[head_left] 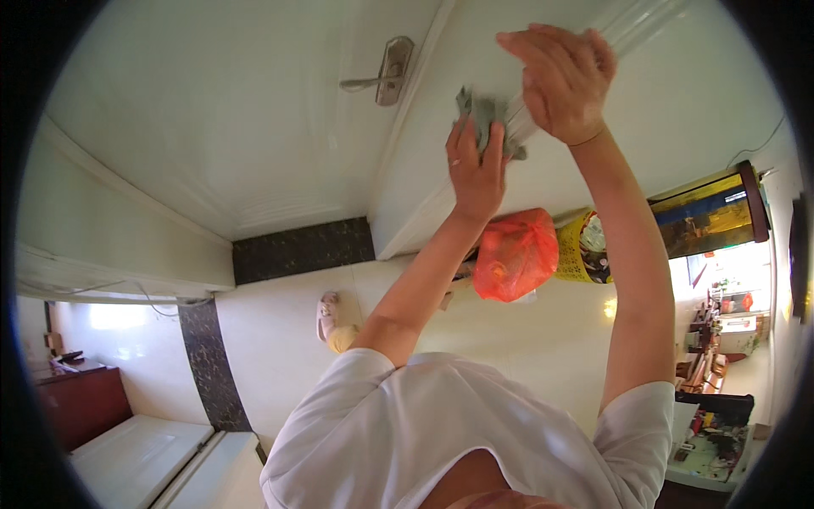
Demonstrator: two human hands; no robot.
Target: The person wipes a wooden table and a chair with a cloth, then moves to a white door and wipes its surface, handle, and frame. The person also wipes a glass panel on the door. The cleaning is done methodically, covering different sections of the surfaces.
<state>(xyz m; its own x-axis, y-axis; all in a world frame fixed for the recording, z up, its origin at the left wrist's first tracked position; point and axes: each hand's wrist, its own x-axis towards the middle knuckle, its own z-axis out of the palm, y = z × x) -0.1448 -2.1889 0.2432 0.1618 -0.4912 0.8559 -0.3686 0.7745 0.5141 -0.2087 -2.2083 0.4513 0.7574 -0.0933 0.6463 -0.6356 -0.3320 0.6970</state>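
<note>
My left hand (477, 170) presses a crumpled grey-green cloth (486, 114) against the white wall (407, 187), its fingers over the fabric. A ring shows on one finger. Higher and to the right, my right hand (568, 81) is raised close to the wall, fingers stretched out and slightly blurred, with no held thing visible. Whether its palm touches the wall I cannot tell. Behind it, a pale, shiny strip (640, 30) slants along the wall from the upper right toward the cloth.
Left of the cloth is a white door (237, 110) with a metal handle (392, 72). Below my hands stand a red plastic bag (515, 254), a yellow patterned bin (579, 246) and a dark-framed glass tank (708, 216). A slippered foot (327, 316) rests on the pale floor (280, 310).
</note>
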